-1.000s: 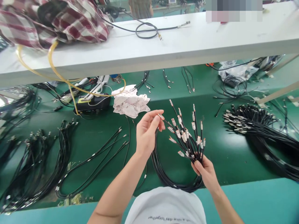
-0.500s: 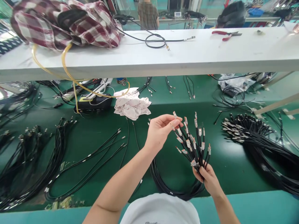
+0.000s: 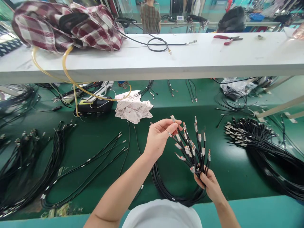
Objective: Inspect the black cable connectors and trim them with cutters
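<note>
A looped bundle of black cables (image 3: 163,186) lies over the green table in front of me. My right hand (image 3: 207,183) is closed round the bundle near its upper ends, which fan out with silver connectors and white-and-red tips (image 3: 187,149). Between thumb and fingers, my left hand (image 3: 160,136) pinches one cable of this bundle just below its silver connector (image 3: 173,118), at the fan's left side. The far ends of the bundle are partly hidden behind my left wrist.
More black cables lie at the left (image 3: 57,152) and in a thick coil at the right (image 3: 256,148). A crumpled white cloth (image 3: 134,107) sits near a black box (image 3: 95,106). Above is a white shelf (image 3: 190,60) with red-handled pliers (image 3: 228,39) and a plaid cloth (image 3: 95,28). Beyond it is a person (image 3: 150,19).
Both hands and the fanned cable ends have shifted slightly left and down in the view. The left hand keeps its pinch on one cable, and the right hand still grips the bundle.
</note>
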Motion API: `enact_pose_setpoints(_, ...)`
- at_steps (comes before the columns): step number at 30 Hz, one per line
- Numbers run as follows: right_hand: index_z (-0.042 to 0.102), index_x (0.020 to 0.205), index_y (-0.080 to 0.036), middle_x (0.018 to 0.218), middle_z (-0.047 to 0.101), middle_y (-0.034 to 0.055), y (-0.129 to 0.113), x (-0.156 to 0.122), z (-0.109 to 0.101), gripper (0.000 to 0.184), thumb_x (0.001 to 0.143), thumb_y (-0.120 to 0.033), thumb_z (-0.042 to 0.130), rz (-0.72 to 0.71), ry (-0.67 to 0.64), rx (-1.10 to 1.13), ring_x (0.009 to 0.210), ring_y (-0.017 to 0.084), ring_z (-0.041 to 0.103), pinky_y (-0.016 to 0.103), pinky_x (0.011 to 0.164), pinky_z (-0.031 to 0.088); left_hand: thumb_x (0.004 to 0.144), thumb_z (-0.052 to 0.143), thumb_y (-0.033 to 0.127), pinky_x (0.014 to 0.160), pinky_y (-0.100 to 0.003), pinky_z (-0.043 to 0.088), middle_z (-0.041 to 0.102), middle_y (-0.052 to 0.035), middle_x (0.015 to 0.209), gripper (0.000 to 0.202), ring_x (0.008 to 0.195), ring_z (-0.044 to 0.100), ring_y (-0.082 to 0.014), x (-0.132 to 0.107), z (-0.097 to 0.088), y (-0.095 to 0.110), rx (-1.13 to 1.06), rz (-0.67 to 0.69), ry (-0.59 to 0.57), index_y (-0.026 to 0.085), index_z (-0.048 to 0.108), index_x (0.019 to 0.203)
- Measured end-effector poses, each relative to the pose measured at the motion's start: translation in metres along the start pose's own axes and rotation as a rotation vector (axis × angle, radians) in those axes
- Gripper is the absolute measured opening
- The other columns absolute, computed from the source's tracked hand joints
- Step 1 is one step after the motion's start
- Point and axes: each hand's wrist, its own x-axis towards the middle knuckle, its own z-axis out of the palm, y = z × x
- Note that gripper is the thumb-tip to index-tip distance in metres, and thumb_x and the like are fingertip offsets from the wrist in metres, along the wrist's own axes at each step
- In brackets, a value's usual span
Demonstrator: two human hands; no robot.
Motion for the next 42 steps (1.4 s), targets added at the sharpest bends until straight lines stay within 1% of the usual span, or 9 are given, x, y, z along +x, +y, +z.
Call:
enact_pose_setpoints(9, 0.066, 0.103, -0.017, 0.061, 0.044, -0.0020, 0.001, -0.002, 0.000, 0.041, 0.089, -0.056, 0.063, -0.012, 0.004, 0.009, 0.045, 0.005, 0.026, 0.024, 0.047, 0.014, 0.087, 0.072, 0.031, 0.064, -0.026, 0.047, 0.075, -0.0063, 0.081, 0.017, 0.064, 0.060, -0.0118, -0.002, 0.000, 0.004, -0.007, 0.047, -0.003, 0.020, 0.076, 0.100)
enact_pose_setpoints(12, 0.065, 0.106, -0.017, 0.062, 0.044, -0.0021, 0.002, -0.003, 0.000, 0.040, 0.090, -0.053, 0.063, -0.013, 0.018, 0.011, 0.046, 0.006, 0.027, 0.025, 0.048, 0.014, 0.090, 0.068, 0.032, 0.065, -0.026, 0.048, 0.075, -0.0080, 0.085, 0.018, 0.067, 0.062, -0.0127, -0.002, -0.003, 0.005, 0.005, 0.046, -0.014, 0.019, 0.077, 0.098)
enact_pose_setpoints(14, 0.064, 0.108, -0.017, 0.062, 0.045, -0.0017, 0.004, -0.005, -0.001, 0.038, 0.092, -0.051, 0.062, -0.025, 0.032, 0.009, 0.046, 0.006, 0.028, 0.025, 0.048, 0.014, 0.093, 0.063, 0.032, 0.066, -0.026, 0.048, 0.074, -0.0090, 0.093, 0.021, 0.072, 0.063, -0.0133, -0.004, -0.005, 0.005, 0.050, 0.065, -0.020, 0.019, 0.076, 0.105)
enact_pose_setpoints(16, 0.063, 0.109, -0.017, 0.064, 0.048, -0.0009, 0.006, -0.005, -0.003, 0.035, 0.094, -0.048, 0.059, -0.036, 0.042, 0.002, 0.046, 0.006, 0.029, 0.026, 0.049, 0.015, 0.093, 0.064, 0.028, 0.068, -0.025, 0.048, 0.071, -0.0072, 0.100, 0.023, 0.078, 0.062, -0.0128, -0.009, -0.008, 0.003, 0.129, 0.144, 0.055, 0.022, 0.073, 0.113)
enact_pose_setpoints(19, 0.063, 0.107, -0.017, 0.066, 0.050, -0.0004, 0.011, -0.005, -0.007, 0.029, 0.098, -0.043, 0.055, -0.052, 0.040, -0.012, 0.048, 0.006, 0.029, 0.026, 0.050, 0.016, 0.089, 0.068, 0.021, 0.070, -0.021, 0.048, 0.067, -0.0041, 0.102, 0.020, 0.084, 0.059, -0.0112, -0.021, -0.010, 0.001, 0.175, 0.229, 0.121, 0.024, 0.072, 0.109)
enact_pose_setpoints(22, 0.063, 0.109, -0.017, 0.067, 0.051, -0.0006, 0.017, -0.004, -0.011, 0.028, 0.099, -0.041, 0.053, -0.078, 0.027, -0.014, 0.048, 0.005, 0.029, 0.026, 0.050, 0.017, 0.090, 0.068, 0.022, 0.069, -0.021, 0.049, 0.068, -0.0057, 0.106, 0.016, 0.081, 0.058, -0.0098, -0.031, -0.007, 0.000, 0.121, 0.141, -0.021, 0.021, 0.073, 0.105)
enact_pose_setpoints(24, 0.063, 0.113, -0.017, 0.067, 0.050, -0.0006, 0.019, -0.003, -0.012, 0.029, 0.099, -0.041, 0.052, -0.084, 0.021, -0.017, 0.048, 0.005, 0.029, 0.026, 0.050, 0.017, 0.089, 0.069, 0.023, 0.067, -0.021, 0.050, 0.071, -0.0060, 0.101, 0.010, 0.077, 0.059, -0.0095, -0.033, -0.003, 0.001, 0.075, 0.082, -0.055, 0.020, 0.074, 0.098)
enact_pose_setpoints(28, 0.062, 0.118, -0.019, 0.067, 0.048, -0.0012, 0.021, -0.004, -0.009, 0.029, 0.099, -0.040, 0.054, -0.065, 0.026, -0.009, 0.049, 0.005, 0.031, 0.025, 0.049, 0.016, 0.084, 0.076, 0.023, 0.061, -0.020, 0.051, 0.073, -0.0035, 0.087, 0.006, 0.070, 0.061, -0.0094, -0.030, -0.001, 0.001, -0.052, 0.003, -0.008, 0.019, 0.071, 0.082)
enact_pose_setpoints(42, 0.062, 0.115, -0.019, 0.064, 0.047, -0.0021, 0.012, -0.007, -0.001, 0.032, 0.096, -0.044, 0.059, -0.042, 0.030, 0.005, 0.049, 0.005, 0.029, 0.024, 0.049, 0.015, 0.083, 0.076, 0.022, 0.061, -0.023, 0.047, 0.071, -0.0029, 0.085, 0.008, 0.065, 0.057, -0.0089, -0.028, -0.004, -0.001, -0.110, -0.012, 0.024, 0.018, 0.069, 0.081)
